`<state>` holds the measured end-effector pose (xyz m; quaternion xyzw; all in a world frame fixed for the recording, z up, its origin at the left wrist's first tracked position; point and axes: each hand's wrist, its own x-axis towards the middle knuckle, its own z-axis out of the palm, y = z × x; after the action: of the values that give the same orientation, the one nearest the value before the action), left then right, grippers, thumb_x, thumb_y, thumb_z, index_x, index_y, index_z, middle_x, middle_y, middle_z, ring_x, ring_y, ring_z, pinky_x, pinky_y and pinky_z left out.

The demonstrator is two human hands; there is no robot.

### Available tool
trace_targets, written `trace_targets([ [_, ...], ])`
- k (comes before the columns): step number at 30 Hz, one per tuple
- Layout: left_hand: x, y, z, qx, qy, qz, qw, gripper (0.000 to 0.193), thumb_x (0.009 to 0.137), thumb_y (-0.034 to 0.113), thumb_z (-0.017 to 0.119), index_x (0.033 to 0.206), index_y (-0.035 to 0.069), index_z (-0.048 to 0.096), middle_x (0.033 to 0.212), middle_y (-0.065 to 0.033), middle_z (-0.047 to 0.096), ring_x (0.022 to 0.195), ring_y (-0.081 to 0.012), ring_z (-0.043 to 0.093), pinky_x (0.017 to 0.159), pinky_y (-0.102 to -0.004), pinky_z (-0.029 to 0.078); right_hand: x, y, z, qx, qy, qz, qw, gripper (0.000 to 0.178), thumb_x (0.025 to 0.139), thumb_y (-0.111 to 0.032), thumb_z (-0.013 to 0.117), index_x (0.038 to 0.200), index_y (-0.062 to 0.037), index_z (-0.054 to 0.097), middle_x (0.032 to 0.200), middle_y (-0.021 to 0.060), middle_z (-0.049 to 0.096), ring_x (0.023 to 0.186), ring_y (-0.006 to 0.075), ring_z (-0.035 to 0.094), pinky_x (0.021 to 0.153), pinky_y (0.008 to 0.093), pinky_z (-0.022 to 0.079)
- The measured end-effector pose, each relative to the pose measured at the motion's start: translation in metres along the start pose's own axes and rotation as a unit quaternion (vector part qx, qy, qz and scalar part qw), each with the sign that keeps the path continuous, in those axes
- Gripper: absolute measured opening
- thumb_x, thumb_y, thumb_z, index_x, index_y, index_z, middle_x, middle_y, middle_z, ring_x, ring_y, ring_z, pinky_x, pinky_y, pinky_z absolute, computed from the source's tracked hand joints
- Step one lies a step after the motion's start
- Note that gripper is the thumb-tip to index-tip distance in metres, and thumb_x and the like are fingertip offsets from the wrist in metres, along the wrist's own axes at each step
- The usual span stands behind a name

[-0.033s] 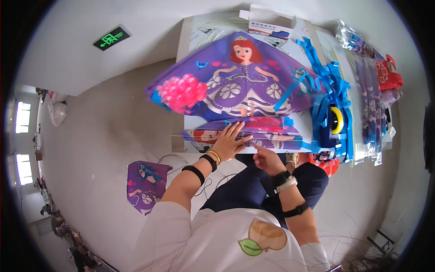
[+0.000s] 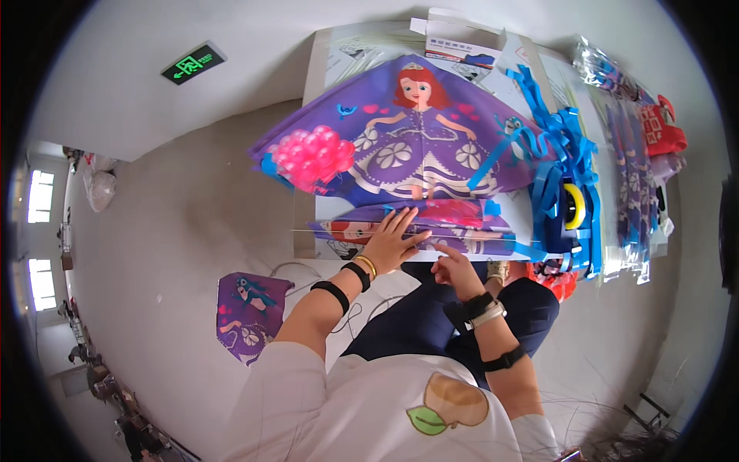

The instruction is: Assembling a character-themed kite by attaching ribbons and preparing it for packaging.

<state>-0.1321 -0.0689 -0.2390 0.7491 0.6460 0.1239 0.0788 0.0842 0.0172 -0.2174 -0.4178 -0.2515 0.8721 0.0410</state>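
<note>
A folded purple kite (image 2: 454, 240) printed with a red-haired figure lies along the near edge of the table, with a thin pale rod (image 2: 308, 230) running lengthwise over it. My left hand (image 2: 391, 240) presses flat on this bundle and the rod, fingers spread. Just right of it, my right hand (image 2: 457, 276) hovers at the table edge, index finger stretched toward the bundle and the other fingers loosely curled. Nothing shows between its index finger and thumb. Beyond the bundle, a spread-out purple kite (image 2: 419, 131) with a princess print covers much of the table.
Blue ribbons (image 2: 558, 138) heap at the table's right, around a yellow tape roll (image 2: 573, 206). An opened carton (image 2: 462, 48) stands at the back. Packed kites (image 2: 627, 177) hang over the far right. A purple printed piece (image 2: 248, 317) is low on the left, beside a thin cord (image 2: 350, 316).
</note>
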Motion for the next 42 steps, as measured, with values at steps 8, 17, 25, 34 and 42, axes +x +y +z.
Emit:
trace_targets([
  [8, 0.001, 0.0, -0.004, -0.025, 0.003, 0.007, 1.0, 0.054, 0.098, 0.043, 0.053, 0.15, 0.035, 0.042, 0.16, -0.0182, 0.027, 0.147, -0.0366, 0.028, 0.118, -0.0533, 0.022, -0.009, -0.001, 0.025, -0.732, 0.159, -0.218, 0.626, 0.048, 0.09, -0.011, 0.056, 0.138, -0.0183, 0.052, 0.105, 0.0144, 0.058, 0.086, 0.036, 0.068, 0.072, 0.0494, 0.056],
  [17, 0.006, 0.005, -0.007, 0.002, -0.034, -0.003, 0.999, 0.056, 0.096, 0.039, 0.056, 0.15, 0.036, 0.041, 0.161, -0.0178, 0.024, 0.148, -0.0344, 0.026, 0.119, -0.0527, 0.02, -0.008, -0.058, 0.002, -0.61, 0.273, -0.437, 0.602, 0.013, 0.085, -0.01, 0.062, 0.096, -0.0099, 0.069, 0.1, 0.0124, 0.061, 0.086, 0.0341, 0.064, 0.072, 0.0447, 0.053],
  [25, 0.006, 0.003, -0.009, 0.001, -0.048, 0.001, 0.999, 0.058, 0.097, 0.041, 0.056, 0.151, 0.036, 0.038, 0.162, -0.0178, 0.021, 0.149, -0.0358, 0.024, 0.12, -0.0531, 0.019, -0.006, -0.055, -0.008, -0.77, 0.084, -0.426, 0.468, 0.028, 0.073, -0.015, 0.075, 0.098, -0.0092, 0.065, 0.102, 0.0087, 0.06, 0.101, 0.0304, 0.059, 0.093, 0.0431, 0.046],
  [34, 0.023, 0.002, -0.023, -0.097, -0.002, -0.053, 0.994, 0.054, 0.096, 0.041, 0.057, 0.136, 0.005, 0.053, 0.14, -0.018, 0.05, 0.132, -0.0352, 0.045, 0.111, -0.0486, 0.035, 0.008, -0.06, -0.001, -0.77, 0.112, -0.5, 0.381, 0.005, 0.077, -0.014, 0.064, 0.08, -0.0102, 0.064, 0.096, 0.0058, 0.059, 0.1, 0.0253, 0.056, 0.088, 0.0386, 0.045],
  [42, 0.081, -0.006, -0.034, -0.145, -0.094, -0.134, 0.976, 0.032, 0.088, 0.036, 0.071, 0.101, 0.007, 0.065, 0.107, -0.0128, 0.062, 0.099, -0.0331, 0.061, 0.084, -0.042, 0.05, 0.061, -0.099, -0.023, -0.757, 0.168, -0.372, 0.511, 0.007, 0.089, -0.018, 0.062, 0.093, -0.0118, 0.063, 0.091, 0.0065, 0.065, 0.093, 0.0283, 0.065, 0.079, 0.0443, 0.048],
])
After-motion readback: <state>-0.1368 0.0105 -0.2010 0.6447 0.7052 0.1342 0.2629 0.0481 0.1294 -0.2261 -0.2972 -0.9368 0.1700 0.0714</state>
